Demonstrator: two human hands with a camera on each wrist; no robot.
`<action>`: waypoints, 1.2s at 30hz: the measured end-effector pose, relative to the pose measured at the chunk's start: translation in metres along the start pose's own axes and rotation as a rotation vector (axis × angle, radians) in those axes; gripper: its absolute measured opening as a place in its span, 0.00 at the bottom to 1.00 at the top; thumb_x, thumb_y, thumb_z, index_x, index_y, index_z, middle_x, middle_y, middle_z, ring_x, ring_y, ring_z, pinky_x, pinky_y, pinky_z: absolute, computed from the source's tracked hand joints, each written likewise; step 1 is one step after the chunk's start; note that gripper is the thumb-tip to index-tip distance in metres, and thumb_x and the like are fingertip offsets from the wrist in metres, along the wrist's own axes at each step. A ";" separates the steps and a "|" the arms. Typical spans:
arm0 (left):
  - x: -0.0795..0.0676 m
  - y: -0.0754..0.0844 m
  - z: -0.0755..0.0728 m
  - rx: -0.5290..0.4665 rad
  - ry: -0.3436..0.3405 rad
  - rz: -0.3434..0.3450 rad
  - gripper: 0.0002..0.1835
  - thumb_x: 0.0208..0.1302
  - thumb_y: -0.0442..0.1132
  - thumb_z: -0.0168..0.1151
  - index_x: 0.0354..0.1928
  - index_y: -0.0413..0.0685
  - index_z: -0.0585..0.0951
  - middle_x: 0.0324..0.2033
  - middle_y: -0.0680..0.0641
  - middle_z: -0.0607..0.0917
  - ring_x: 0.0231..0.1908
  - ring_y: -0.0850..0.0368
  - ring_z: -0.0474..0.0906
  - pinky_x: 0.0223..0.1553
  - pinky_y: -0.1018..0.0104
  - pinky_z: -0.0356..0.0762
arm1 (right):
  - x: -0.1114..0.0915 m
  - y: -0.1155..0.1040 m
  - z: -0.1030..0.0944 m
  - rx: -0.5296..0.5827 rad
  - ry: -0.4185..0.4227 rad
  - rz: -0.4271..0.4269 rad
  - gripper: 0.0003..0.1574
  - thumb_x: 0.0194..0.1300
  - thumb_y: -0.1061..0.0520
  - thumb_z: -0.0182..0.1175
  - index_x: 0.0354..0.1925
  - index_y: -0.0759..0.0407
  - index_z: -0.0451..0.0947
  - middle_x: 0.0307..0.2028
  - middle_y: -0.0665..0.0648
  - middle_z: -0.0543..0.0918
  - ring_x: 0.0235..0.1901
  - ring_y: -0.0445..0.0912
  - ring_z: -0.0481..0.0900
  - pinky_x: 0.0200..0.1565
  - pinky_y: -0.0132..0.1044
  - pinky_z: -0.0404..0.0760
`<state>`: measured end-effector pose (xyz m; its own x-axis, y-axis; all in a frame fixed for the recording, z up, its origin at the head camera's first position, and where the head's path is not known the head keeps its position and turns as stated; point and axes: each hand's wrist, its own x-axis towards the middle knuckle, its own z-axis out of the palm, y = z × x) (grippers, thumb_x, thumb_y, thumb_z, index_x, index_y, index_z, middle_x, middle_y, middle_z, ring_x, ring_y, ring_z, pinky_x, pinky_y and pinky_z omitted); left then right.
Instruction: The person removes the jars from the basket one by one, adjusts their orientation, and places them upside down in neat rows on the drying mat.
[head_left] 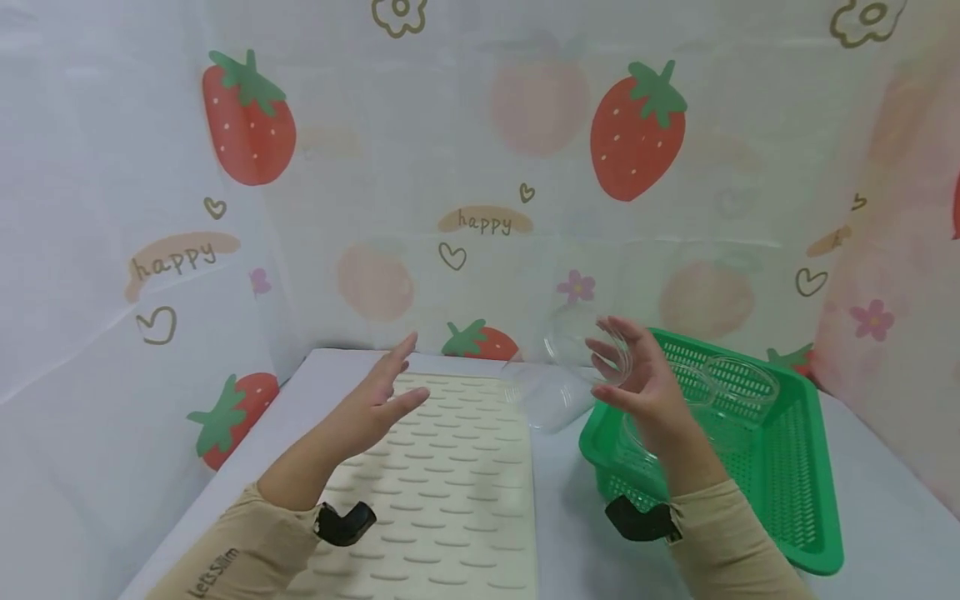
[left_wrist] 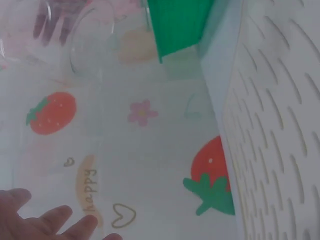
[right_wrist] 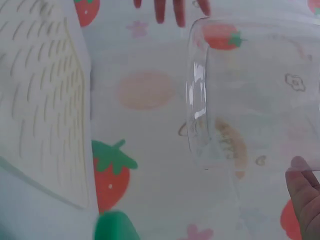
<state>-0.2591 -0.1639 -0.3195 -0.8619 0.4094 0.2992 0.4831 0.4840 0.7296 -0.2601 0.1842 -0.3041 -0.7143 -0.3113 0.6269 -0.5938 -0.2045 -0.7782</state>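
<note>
A clear see-through container (head_left: 551, 400) is held tilted on its side in my right hand (head_left: 637, 379), above the table between the mat and the basket. Curled fingers and thumb grip it near one end. In the right wrist view, the right thumb (right_wrist: 302, 190) lies along the edge of the container (right_wrist: 200, 100). My left hand (head_left: 382, 404) hovers over the cream mat (head_left: 450, 483) with its fingers extended and thumb apart, holding nothing. Its fingertips (left_wrist: 60, 215) show at the lower left of the left wrist view.
A green plastic basket (head_left: 813, 467) stands on the right of the white table (head_left: 566, 500). Several clear containers (head_left: 742, 379) lie inside it. Raised short ridges cover the mat on the left. A strawberry-printed cloth (head_left: 480, 125) encloses the back and sides.
</note>
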 end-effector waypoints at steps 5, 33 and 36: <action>0.003 -0.001 0.013 -0.209 -0.004 0.010 0.38 0.67 0.49 0.49 0.71 0.60 0.41 0.70 0.46 0.47 0.67 0.44 0.48 0.60 0.39 0.53 | 0.000 0.009 0.013 0.039 0.010 0.013 0.44 0.56 0.65 0.63 0.65 0.57 0.51 0.65 0.63 0.53 0.62 0.58 0.59 0.61 0.41 0.61; 0.015 0.007 0.059 -0.866 -0.116 -0.043 0.37 0.65 0.41 0.43 0.71 0.59 0.39 0.70 0.45 0.45 0.68 0.44 0.47 0.62 0.43 0.52 | 0.008 0.033 0.053 0.269 0.108 -0.012 0.49 0.54 0.55 0.66 0.65 0.53 0.48 0.64 0.63 0.53 0.60 0.55 0.63 0.55 0.36 0.71; 0.016 0.009 0.060 -0.887 -0.126 -0.015 0.36 0.64 0.40 0.44 0.71 0.59 0.42 0.69 0.45 0.46 0.67 0.44 0.48 0.62 0.43 0.52 | 0.008 0.034 0.056 0.278 0.112 -0.003 0.49 0.54 0.54 0.66 0.65 0.53 0.48 0.64 0.62 0.53 0.60 0.53 0.63 0.55 0.36 0.71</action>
<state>-0.2592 -0.1063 -0.3455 -0.8186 0.5150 0.2545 0.1309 -0.2642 0.9555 -0.2655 0.1232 -0.3277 -0.7580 -0.2095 0.6177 -0.4828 -0.4566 -0.7473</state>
